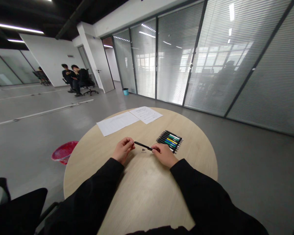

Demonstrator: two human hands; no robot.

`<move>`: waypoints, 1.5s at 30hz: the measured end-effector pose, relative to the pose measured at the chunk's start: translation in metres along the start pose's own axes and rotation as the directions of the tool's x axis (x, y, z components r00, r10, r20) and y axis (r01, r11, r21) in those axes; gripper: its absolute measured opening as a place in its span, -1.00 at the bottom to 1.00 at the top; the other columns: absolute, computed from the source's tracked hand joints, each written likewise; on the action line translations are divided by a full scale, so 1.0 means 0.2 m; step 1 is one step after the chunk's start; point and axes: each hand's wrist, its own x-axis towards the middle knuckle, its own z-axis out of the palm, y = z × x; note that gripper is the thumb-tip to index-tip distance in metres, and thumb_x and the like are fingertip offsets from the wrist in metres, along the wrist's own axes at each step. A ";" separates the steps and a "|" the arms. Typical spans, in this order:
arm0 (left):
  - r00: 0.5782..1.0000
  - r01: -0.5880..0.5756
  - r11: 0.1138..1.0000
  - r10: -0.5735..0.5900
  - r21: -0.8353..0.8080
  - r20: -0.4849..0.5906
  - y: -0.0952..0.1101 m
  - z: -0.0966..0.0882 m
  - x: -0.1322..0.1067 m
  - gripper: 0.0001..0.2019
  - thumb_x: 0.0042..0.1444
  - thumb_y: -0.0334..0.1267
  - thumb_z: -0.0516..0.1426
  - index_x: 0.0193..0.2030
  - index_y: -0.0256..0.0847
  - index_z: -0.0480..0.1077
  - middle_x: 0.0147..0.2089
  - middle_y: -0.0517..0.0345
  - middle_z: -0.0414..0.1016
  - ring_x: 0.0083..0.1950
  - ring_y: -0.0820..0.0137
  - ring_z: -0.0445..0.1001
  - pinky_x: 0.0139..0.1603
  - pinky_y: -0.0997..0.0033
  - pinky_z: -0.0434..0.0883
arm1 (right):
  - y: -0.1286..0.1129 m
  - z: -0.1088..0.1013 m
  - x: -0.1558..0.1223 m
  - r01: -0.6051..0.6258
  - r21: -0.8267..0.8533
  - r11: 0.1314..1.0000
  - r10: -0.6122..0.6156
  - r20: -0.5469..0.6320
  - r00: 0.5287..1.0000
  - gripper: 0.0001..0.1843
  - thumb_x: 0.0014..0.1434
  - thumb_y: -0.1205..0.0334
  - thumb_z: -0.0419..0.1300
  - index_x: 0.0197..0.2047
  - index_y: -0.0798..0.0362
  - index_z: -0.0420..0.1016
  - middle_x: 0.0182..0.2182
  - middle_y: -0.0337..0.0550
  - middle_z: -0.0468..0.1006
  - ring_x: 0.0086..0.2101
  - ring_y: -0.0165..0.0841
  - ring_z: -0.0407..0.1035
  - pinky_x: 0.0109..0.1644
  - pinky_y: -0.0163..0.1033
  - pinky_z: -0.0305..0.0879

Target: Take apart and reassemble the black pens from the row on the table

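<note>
An office: behind the round table [144,192] stands a glass wall [171,65] with blinds [225,68], papers [119,122] lie near the table's far edge, and well beyond its left side people [82,76] sit on wheeled chairs [89,84].

Head camera: single view, facing forward and down over a round wood-grain table [142,192].
Viewpoint lies above the wearer's black sleeves [88,192], which enter from the bottom edge; left hand [123,150] and right hand [165,155] show close, near mid-frame; the wide field reaches the glass partition [172,62], well back.
</note>
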 end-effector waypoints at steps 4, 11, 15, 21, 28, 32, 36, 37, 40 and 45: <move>1.000 -0.015 0.999 0.015 0.051 -0.004 0.01 0.01 -0.01 -0.63 -0.16 -0.04 0.38 -0.40 -0.27 0.39 -0.49 0.26 0.39 -0.44 0.51 0.39 -0.31 0.47 0.36 | 0.00 0.00 0.00 0.005 -0.001 1.000 -0.005 -0.008 1.000 -0.83 0.17 0.37 0.17 -0.22 0.05 0.59 -0.34 -0.18 0.62 -0.34 -0.36 0.44 -0.21 -0.29 0.26; 1.000 -0.016 0.994 0.017 0.106 -0.009 0.00 0.02 -0.01 -0.61 -0.13 0.00 0.36 -0.39 -0.27 0.38 -0.49 0.27 0.37 -0.48 0.54 0.34 -0.28 0.45 0.37 | 0.00 0.00 0.00 0.013 -0.009 1.000 -0.013 -0.006 1.000 -0.83 0.16 0.37 0.17 -0.24 0.05 0.59 -0.35 -0.18 0.61 -0.35 -0.36 0.43 -0.22 -0.29 0.25; 0.999 -0.034 0.993 0.036 0.110 -0.013 -0.01 0.01 0.00 -0.63 -0.03 0.01 0.29 -0.30 -0.26 0.37 -0.43 0.24 0.37 -0.42 0.49 0.38 -0.26 0.42 0.38 | -0.01 0.00 0.00 0.012 0.015 1.000 -0.011 -0.026 1.000 -0.82 0.16 0.36 0.14 -0.25 0.05 0.58 -0.35 -0.19 0.61 -0.36 -0.37 0.42 -0.21 -0.29 0.26; 0.953 -0.303 0.739 0.238 0.602 0.188 0.00 -0.02 0.00 -0.74 0.16 -0.05 0.12 -0.31 -0.23 0.40 -0.44 0.21 0.35 -0.44 0.45 0.31 -0.37 0.42 0.30 | 0.02 -0.01 0.01 -0.017 0.037 0.999 0.022 -0.138 0.990 -0.81 0.16 0.33 0.13 -0.22 0.07 0.58 -0.35 -0.16 0.60 -0.35 -0.35 0.42 -0.21 -0.27 0.29; 0.809 -0.580 0.313 0.111 0.752 0.577 0.02 0.01 -0.05 -0.72 0.28 -0.12 0.03 -0.14 -0.17 0.53 -0.24 0.06 0.42 -0.30 0.38 0.41 -0.25 0.40 0.34 | 0.05 -0.01 0.02 -0.051 0.040 0.998 0.058 -0.194 0.979 -0.81 0.15 0.33 0.14 -0.21 0.08 0.57 -0.33 -0.14 0.61 -0.34 -0.34 0.44 -0.18 -0.25 0.32; 0.793 -0.599 0.248 0.055 0.761 0.607 0.00 0.00 -0.05 -0.70 0.29 -0.12 0.02 -0.03 -0.14 0.52 -0.22 0.04 0.42 -0.27 0.36 0.44 -0.20 0.38 0.36 | 0.05 -0.01 0.02 -0.044 0.038 0.998 0.050 -0.194 0.980 -0.81 0.15 0.33 0.14 -0.22 0.07 0.57 -0.33 -0.15 0.61 -0.34 -0.33 0.44 -0.17 -0.25 0.32; 0.787 -0.604 0.223 0.020 0.765 0.616 -0.01 0.00 -0.05 -0.75 0.27 -0.18 0.03 -0.11 -0.14 0.53 -0.24 0.06 0.41 -0.29 0.38 0.43 -0.21 0.39 0.35 | 0.04 -0.02 0.02 -0.043 0.039 0.998 0.050 -0.191 0.980 -0.81 0.15 0.33 0.13 -0.22 0.07 0.57 -0.33 -0.15 0.61 -0.34 -0.34 0.44 -0.18 -0.25 0.32; 0.789 -0.602 0.226 0.014 0.766 0.615 0.00 0.00 -0.05 -0.76 0.26 -0.20 0.04 -0.15 -0.15 0.53 -0.24 0.07 0.40 -0.30 0.38 0.43 -0.22 0.39 0.35 | 0.03 -0.02 0.02 -0.043 0.037 0.998 0.049 -0.190 0.981 -0.81 0.15 0.33 0.13 -0.23 0.07 0.57 -0.33 -0.14 0.61 -0.34 -0.34 0.44 -0.18 -0.25 0.32; 0.799 -0.585 0.240 0.009 0.774 0.601 0.01 0.01 -0.06 -0.82 0.22 -0.24 0.07 -0.21 -0.18 0.49 -0.24 0.08 0.40 -0.31 0.39 0.41 -0.25 0.40 0.34 | 0.03 -0.02 0.02 -0.036 0.034 0.999 0.042 -0.193 0.980 -0.81 0.15 0.33 0.13 -0.23 0.08 0.57 -0.33 -0.14 0.61 -0.34 -0.34 0.44 -0.18 -0.25 0.32; 0.803 -0.580 0.245 0.015 0.777 0.595 0.01 0.02 -0.06 -0.85 0.18 -0.26 0.08 -0.22 -0.18 0.47 -0.25 0.07 0.40 -0.34 0.38 0.39 -0.29 0.40 0.33 | 0.04 -0.02 0.02 -0.034 0.032 0.999 0.040 -0.192 0.981 -0.81 0.16 0.33 0.13 -0.22 0.08 0.56 -0.33 -0.15 0.61 -0.34 -0.34 0.44 -0.18 -0.25 0.32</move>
